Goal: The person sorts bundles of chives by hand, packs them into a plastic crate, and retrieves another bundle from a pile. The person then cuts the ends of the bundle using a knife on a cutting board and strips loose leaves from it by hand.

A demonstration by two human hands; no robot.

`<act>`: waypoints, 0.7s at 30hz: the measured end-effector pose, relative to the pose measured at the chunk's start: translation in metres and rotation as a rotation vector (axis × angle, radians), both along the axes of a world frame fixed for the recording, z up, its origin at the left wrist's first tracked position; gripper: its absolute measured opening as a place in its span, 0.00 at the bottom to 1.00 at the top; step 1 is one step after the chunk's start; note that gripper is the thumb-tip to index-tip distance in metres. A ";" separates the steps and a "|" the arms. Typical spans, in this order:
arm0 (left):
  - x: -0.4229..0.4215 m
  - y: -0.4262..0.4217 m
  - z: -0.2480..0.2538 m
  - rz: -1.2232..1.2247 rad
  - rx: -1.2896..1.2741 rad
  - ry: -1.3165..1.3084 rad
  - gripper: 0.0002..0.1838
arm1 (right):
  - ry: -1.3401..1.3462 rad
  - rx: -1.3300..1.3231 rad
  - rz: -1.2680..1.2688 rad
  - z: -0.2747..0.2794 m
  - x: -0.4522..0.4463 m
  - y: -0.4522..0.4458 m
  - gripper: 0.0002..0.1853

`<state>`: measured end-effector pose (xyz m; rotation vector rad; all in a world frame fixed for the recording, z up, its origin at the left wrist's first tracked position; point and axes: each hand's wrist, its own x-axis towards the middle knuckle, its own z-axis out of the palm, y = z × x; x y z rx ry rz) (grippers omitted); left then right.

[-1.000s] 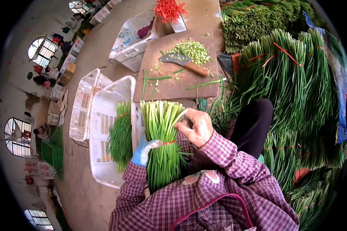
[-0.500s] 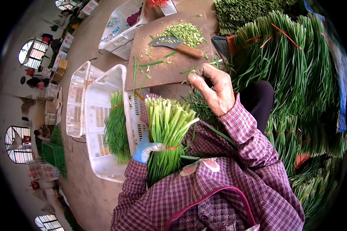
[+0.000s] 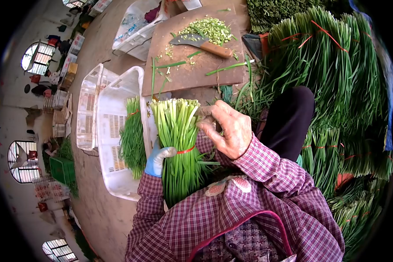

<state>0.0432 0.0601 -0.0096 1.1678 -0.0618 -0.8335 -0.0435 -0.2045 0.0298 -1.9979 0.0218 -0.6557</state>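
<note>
A green bunch of long-stemmed vegetables (image 3: 179, 131) stands upright before my chest, pale cut ends up, with a red band around its middle. My left hand (image 3: 158, 158), in a blue and grey glove, is wrapped round it near the band. Bare and bent at the fingers, my right hand (image 3: 228, 129) touches the pale stems at the bunch's right side; whether its fingertips pinch a stem is hard to see. Beyond the bunch, a knife (image 3: 201, 44) lies on a brown board (image 3: 205, 78) beside chopped green pieces (image 3: 214, 29).
A white crate (image 3: 115, 183) at the left holds another banded bunch (image 3: 133, 139). Behind it stands a second crate (image 3: 86, 109). Large piles of greens (image 3: 318, 56) fill the right side. A crate with plastic bags (image 3: 137, 37) stands beyond the board.
My right hand has come back from above the board's near edge down to the stems. The bunch has shifted slightly left and stands straighter, still in my left hand.
</note>
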 end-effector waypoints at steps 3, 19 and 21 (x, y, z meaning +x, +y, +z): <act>-0.011 -0.022 0.021 0.021 0.092 -0.047 0.47 | 0.060 -0.043 0.019 -0.005 0.003 0.000 0.13; 0.007 0.003 -0.003 -0.099 0.259 -0.201 0.40 | 0.107 0.112 0.109 -0.003 0.003 0.002 0.10; 0.007 0.006 -0.007 -0.138 0.081 -0.125 0.41 | 0.108 0.151 0.135 -0.004 0.003 0.000 0.10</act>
